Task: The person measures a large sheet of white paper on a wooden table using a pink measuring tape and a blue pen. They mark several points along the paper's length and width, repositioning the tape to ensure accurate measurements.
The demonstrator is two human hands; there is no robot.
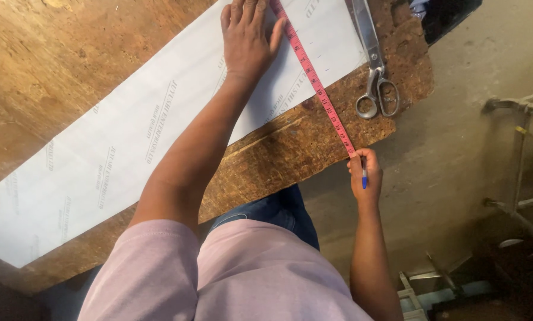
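Left hand (247, 37) lies flat, fingers spread, pinning the pink tape measure (317, 86) on white printed paper (129, 142); right hand (364, 172), closed, pulls it taut, holding a blue pen (364, 176).

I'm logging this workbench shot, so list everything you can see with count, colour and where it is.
Table: one, worn brown wood, fills upper left.
Paper sheet: one, long, white with faint grey print, lying across the table.
Measuring tape: one, pink, stretched over the paper past the table edge.
Scissors: one pair, silver metal, on the table right of the tape.
Pen: one, blue, in the right hand.
Left hand: flat on paper, beside the tape.
Right hand: pinching the tape's end.
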